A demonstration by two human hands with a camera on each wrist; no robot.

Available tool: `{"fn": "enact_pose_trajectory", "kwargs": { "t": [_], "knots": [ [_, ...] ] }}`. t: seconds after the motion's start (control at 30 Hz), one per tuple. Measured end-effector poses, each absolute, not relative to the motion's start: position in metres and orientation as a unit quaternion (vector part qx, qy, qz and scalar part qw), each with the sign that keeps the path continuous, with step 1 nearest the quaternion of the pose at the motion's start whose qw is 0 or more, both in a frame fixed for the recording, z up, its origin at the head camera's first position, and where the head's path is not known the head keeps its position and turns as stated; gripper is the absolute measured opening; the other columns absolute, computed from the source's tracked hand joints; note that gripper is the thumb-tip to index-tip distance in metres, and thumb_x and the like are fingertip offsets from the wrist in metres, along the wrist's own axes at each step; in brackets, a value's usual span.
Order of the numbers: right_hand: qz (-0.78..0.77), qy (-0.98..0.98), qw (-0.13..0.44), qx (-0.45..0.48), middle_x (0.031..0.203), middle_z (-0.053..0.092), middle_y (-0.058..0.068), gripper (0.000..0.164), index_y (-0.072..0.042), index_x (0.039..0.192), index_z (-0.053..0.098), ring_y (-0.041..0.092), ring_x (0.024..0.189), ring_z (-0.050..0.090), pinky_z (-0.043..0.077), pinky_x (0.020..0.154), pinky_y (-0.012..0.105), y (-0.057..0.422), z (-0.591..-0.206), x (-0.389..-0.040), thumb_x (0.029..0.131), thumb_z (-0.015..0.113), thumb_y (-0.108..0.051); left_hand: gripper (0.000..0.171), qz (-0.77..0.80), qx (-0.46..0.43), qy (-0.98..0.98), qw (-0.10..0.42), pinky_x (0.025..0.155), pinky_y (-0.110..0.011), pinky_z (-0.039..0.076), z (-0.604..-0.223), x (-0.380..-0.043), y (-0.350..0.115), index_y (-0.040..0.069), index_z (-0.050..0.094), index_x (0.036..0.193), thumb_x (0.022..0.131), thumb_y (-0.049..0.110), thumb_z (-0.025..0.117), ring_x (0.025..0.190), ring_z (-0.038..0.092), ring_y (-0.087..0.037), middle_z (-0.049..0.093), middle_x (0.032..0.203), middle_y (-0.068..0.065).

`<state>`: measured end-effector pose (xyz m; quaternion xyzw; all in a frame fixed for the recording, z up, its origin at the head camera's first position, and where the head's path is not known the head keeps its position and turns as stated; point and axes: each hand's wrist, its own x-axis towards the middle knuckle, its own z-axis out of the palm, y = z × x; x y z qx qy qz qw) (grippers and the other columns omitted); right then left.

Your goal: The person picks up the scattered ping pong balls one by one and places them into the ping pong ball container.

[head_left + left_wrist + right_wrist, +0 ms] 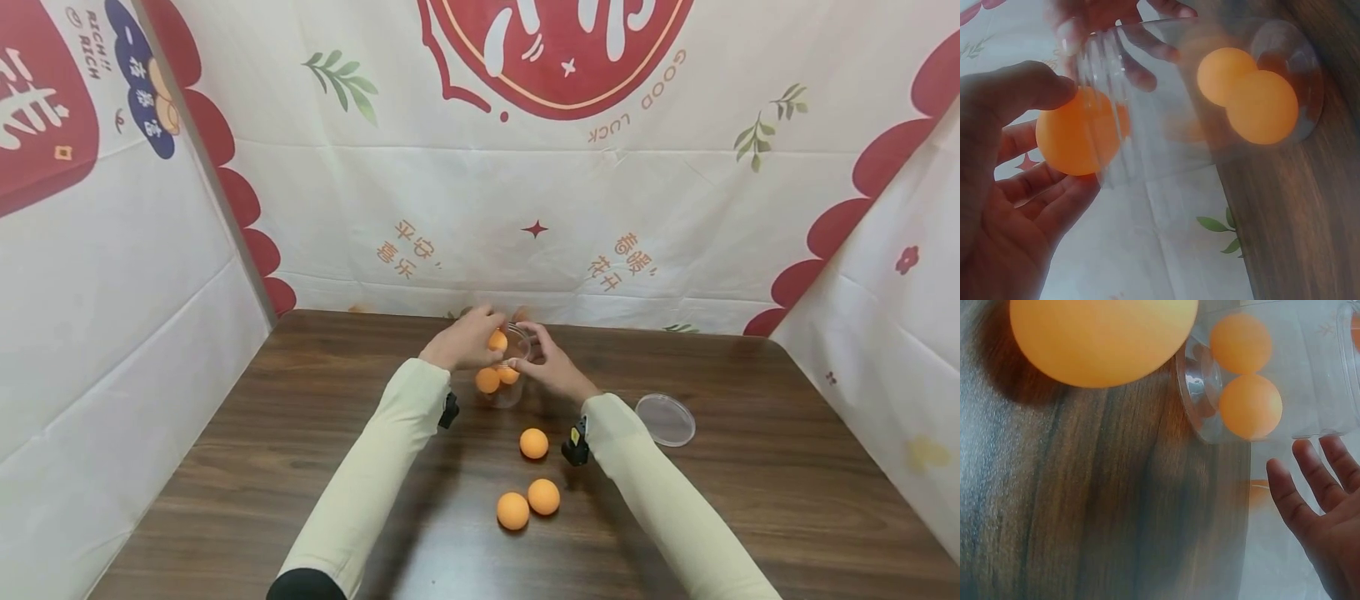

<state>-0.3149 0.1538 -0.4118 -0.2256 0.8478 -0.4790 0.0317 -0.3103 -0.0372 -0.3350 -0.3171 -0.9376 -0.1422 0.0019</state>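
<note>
A clear plastic jar (504, 400) stands upright near the table's far edge with its top uncovered. Two orange table tennis balls (1262, 107) lie at its bottom. My left hand (467, 340) pinches another orange ball (1079, 134) between thumb and fingers, right at the threaded mouth of the jar. On the other side, my right hand (557, 367) holds the jar near its rim, with thumb in front and fingers behind. In the right wrist view, the fingertips (1280, 472) lie along the jar's wall.
Three loose orange balls, a single ball (534, 443) and a close pair (513, 511), lie on the brown wooden table (300, 467) between the forearms. A clear round lid (666, 419) rests flat right of the right wrist. Printed cloth (480, 225) hangs behind the table.
</note>
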Motion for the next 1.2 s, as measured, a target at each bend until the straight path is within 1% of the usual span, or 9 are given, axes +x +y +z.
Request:
{"fn": "enact_pose_trajectory", "kwargs": {
  "t": [0.27, 0.7, 0.87, 1.0, 1.2],
  "knots": [
    [-0.483, 0.848, 0.039, -0.215, 0.124, 0.039, 0.020, 0.061, -0.027, 0.135, 0.024, 0.024, 0.094, 0.047, 0.042, 0.079, 0.039, 0.1528, -0.4113, -0.3163, 0.085, 0.058, -0.034, 0.030, -0.155, -0.318, -0.935, -0.007, 0.065, -0.027, 0.041, -0.3360, -0.3110, -0.0380, 0.011, 0.054, 0.108, 0.081, 0.021, 0.063, 0.080, 0.046, -0.016, 0.046, 0.102, -0.005],
    [-0.479, 0.850, 0.041, -0.216, 0.125, 0.040, 0.020, 0.062, -0.024, 0.136, 0.023, 0.026, 0.097, 0.047, 0.041, 0.082, 0.042, 0.1525, -0.4129, -0.3151, 0.086, 0.057, -0.035, 0.033, -0.148, -0.320, -0.936, -0.004, 0.065, -0.027, 0.041, -0.3387, -0.3113, -0.0383, 0.010, 0.055, 0.111, 0.081, 0.021, 0.062, 0.079, 0.046, -0.016, 0.048, 0.105, -0.007],
    [-0.478, 0.850, 0.039, -0.216, 0.124, 0.041, 0.019, 0.062, -0.024, 0.136, 0.024, 0.025, 0.098, 0.047, 0.042, 0.082, 0.041, 0.1525, -0.4139, -0.3154, 0.086, 0.058, -0.034, 0.031, -0.148, -0.316, -0.937, -0.004, 0.063, -0.025, 0.041, -0.3399, -0.3112, -0.0383, 0.011, 0.055, 0.110, 0.082, 0.021, 0.061, 0.078, 0.046, -0.016, 0.048, 0.106, -0.006],
    [-0.481, 0.849, 0.034, -0.215, 0.124, 0.041, 0.020, 0.061, -0.023, 0.136, 0.024, 0.025, 0.099, 0.048, 0.042, 0.082, 0.042, 0.1522, -0.4146, -0.3158, 0.086, 0.059, -0.032, 0.031, -0.149, -0.316, -0.937, -0.005, 0.061, -0.025, 0.040, -0.3406, -0.3114, -0.0379, 0.011, 0.054, 0.110, 0.082, 0.020, 0.061, 0.076, 0.046, -0.016, 0.047, 0.105, -0.006],
    [-0.476, 0.852, 0.030, -0.217, 0.121, 0.042, 0.017, 0.062, -0.022, 0.136, 0.024, 0.023, 0.094, 0.049, 0.042, 0.082, 0.040, 0.1526, -0.4153, -0.3167, 0.086, 0.058, -0.032, 0.032, -0.151, -0.324, -0.934, -0.001, 0.066, -0.026, 0.042, -0.3415, -0.3118, -0.0382, 0.009, 0.055, 0.111, 0.082, 0.020, 0.061, 0.079, 0.047, -0.015, 0.048, 0.106, -0.006]
  ]
}}
